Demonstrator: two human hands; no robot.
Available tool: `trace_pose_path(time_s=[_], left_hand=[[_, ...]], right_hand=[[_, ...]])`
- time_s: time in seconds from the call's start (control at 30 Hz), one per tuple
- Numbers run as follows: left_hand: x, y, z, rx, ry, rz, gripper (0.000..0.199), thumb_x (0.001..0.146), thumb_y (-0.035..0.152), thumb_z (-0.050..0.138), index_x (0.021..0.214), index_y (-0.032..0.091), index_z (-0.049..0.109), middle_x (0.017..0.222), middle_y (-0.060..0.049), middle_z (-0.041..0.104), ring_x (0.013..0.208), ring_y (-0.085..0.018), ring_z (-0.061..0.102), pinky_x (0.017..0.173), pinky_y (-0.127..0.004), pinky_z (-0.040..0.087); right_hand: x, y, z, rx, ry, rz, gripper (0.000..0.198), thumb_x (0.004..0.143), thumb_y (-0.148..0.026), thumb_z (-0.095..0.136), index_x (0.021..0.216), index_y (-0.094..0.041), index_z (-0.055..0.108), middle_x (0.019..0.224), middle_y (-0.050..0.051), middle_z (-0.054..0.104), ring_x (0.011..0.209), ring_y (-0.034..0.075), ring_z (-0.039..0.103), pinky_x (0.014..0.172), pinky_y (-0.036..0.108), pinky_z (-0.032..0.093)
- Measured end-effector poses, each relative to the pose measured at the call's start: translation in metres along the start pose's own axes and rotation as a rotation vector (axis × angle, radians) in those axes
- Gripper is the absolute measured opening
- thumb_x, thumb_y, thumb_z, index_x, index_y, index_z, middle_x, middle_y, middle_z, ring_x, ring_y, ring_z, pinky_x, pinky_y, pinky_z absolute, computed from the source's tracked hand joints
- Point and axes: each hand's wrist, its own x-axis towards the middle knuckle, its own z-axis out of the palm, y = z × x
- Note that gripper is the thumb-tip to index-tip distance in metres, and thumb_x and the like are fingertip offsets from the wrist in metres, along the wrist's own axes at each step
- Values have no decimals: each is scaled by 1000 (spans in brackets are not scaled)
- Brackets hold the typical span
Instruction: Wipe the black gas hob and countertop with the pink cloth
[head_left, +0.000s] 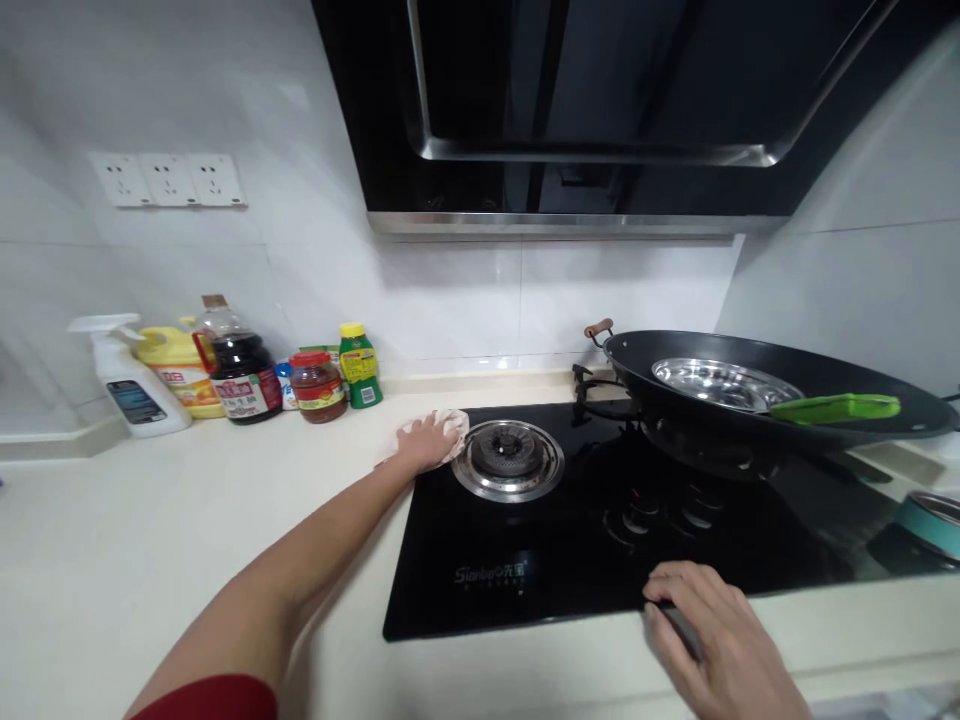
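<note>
My left hand presses down on a crumpled pale cloth at the back left corner of the black glass gas hob, partly over the counter. Just right of the cloth is the left burner, with its shiny metal ring uncovered. My right hand rests at the hob's front edge, fingers bent and thumb apart, with nothing visible in it. A large black wok sits over the right burner, holding a shiny metal dish and a utensil with a green handle.
Along the wall at left stand a white spray bottle, a yellow jug, a dark sauce bottle, a red-lidded jar and a green bottle. A range hood hangs above. A teal round object lies at right.
</note>
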Motion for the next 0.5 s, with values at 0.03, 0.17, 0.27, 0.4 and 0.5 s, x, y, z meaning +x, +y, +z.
trace_pose_path(time_s=[0.03, 0.17, 0.27, 0.4, 0.5], left_hand=[[-14, 1, -1, -5, 6, 12, 60, 99, 55, 24, 154, 34, 36, 163, -12, 34, 145, -41, 32, 108, -68, 27], [-79, 6, -3, -22, 28, 74, 58, 99, 52, 27, 153, 34, 38, 162, -9, 37, 146, -37, 33, 111, -64, 27], [-132, 12, -5, -25, 38, 130, 57, 98, 53, 34, 151, 35, 42, 160, -8, 39, 147, -38, 30, 111, -62, 29], [-192, 22, -6, -30, 59, 260, 54, 98, 50, 39, 150, 38, 45, 160, -5, 41, 148, -37, 30, 113, -59, 28], [-218, 34, -8, -68, 47, 378, 51, 99, 52, 37, 149, 41, 45, 162, -5, 38, 149, -37, 29, 116, -62, 23]], right_hand=[[0, -2, -1, -2, -2, 8, 12, 92, -35, 55, 97, -27, 63, 104, 5, 68, 94, 22, 64, 75, 35, 49], [2, -9, -3, -12, -1, 32, 12, 92, -35, 55, 95, -27, 62, 101, 3, 68, 88, 20, 64, 72, 34, 48], [3, -15, -6, -20, -9, 73, 13, 93, -35, 53, 95, -27, 62, 101, 3, 67, 88, 20, 64, 73, 34, 47], [4, -22, -10, -5, -20, 66, 12, 93, -34, 53, 96, -26, 62, 102, 3, 66, 90, 20, 62, 74, 35, 46], [3, -23, -10, 11, -11, 69, 12, 94, -33, 52, 97, -26, 62, 103, 4, 66, 91, 21, 61, 75, 35, 46]])
